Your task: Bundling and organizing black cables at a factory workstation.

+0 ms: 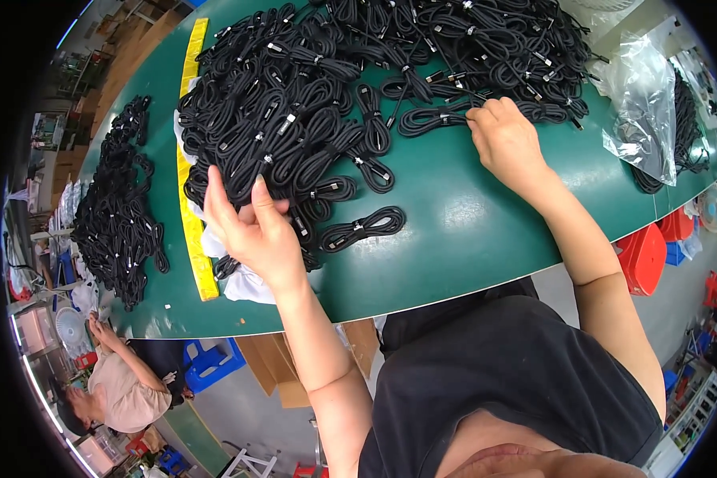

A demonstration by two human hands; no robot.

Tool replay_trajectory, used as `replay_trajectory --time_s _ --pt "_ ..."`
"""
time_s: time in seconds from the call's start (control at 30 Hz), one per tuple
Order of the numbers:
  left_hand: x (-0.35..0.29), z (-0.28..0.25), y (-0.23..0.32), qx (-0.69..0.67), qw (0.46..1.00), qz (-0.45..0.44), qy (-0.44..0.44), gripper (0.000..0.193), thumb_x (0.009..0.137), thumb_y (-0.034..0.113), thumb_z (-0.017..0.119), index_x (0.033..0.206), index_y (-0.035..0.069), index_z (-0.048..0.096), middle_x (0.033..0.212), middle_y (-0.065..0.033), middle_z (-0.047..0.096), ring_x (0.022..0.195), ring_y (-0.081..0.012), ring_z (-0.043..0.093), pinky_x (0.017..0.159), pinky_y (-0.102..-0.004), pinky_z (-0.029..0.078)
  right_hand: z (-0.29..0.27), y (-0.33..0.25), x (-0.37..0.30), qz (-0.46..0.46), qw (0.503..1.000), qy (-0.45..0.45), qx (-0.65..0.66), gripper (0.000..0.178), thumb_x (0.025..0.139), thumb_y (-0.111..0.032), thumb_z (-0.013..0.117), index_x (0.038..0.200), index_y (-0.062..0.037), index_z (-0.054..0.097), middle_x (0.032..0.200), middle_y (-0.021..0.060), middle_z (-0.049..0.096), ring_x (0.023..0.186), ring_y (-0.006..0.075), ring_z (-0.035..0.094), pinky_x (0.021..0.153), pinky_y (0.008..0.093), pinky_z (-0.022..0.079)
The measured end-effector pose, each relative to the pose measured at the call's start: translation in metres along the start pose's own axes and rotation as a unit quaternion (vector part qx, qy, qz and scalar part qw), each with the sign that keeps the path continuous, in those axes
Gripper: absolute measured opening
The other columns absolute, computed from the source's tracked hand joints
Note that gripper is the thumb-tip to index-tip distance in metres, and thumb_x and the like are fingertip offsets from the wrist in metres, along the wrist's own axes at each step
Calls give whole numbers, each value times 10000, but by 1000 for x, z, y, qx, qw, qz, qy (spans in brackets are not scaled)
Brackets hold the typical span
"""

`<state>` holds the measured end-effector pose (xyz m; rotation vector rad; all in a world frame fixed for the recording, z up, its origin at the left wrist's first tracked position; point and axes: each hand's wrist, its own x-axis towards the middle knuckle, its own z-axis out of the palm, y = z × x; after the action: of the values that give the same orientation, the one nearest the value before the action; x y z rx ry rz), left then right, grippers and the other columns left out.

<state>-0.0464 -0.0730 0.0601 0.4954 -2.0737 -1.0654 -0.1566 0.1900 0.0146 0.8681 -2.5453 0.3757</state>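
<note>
Over the near edge of a large heap of black coiled cables (275, 119) is my left hand (255, 239), its fingers spread and nothing visible held in it. Farther right, my right hand (508, 145) has its fingers pinched together on a tied black cable bundle (432, 121), at the near side of a second heap of black cables (494, 48). The fingertips partly hide that bundle's end. One separate cable bundle (364, 229) lies on the green table (446, 231), to the right of my left hand.
A yellow strip (193, 159) runs along the left heap, with another cable pile (118, 199) beyond it. Clear plastic bags (645, 107) lie at the right. Below the table are a cardboard box (275, 366) and red stools (641, 259). A co-worker (127, 382) is at the lower left.
</note>
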Motion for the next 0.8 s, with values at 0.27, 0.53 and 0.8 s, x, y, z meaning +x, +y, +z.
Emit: replay_trajectory --time_s 0.27,0.53,0.8 --pt "-61 20 9 -58 959 167 -221 208 842 2 537 1047 -10 570 961 -111 564 529 -88 512 464 -189 420 -36 -18 -3 80 962 -8 261 84 742 2 583 826 10 589 688 107 537 655 263 520 590 337 424" --pt "-84 60 17 -466 766 -308 -319 358 884 109 521 1195 -37 420 1098 -143 542 728 -142 561 607 -253 461 -72 -49 -13 68 908 -136 392 121 750 15 582 870 8 593 720 88 570 661 239 529 586 327 427" --pt "-89 48 36 -394 893 40 -215 506 724 2 690 1154 -23 425 998 -120 529 765 -151 537 640 -257 451 -75 -54 -14 -18 878 -115 464 195 709 20 650 898 -8 610 715 87 562 647 227 520 561 314 427"
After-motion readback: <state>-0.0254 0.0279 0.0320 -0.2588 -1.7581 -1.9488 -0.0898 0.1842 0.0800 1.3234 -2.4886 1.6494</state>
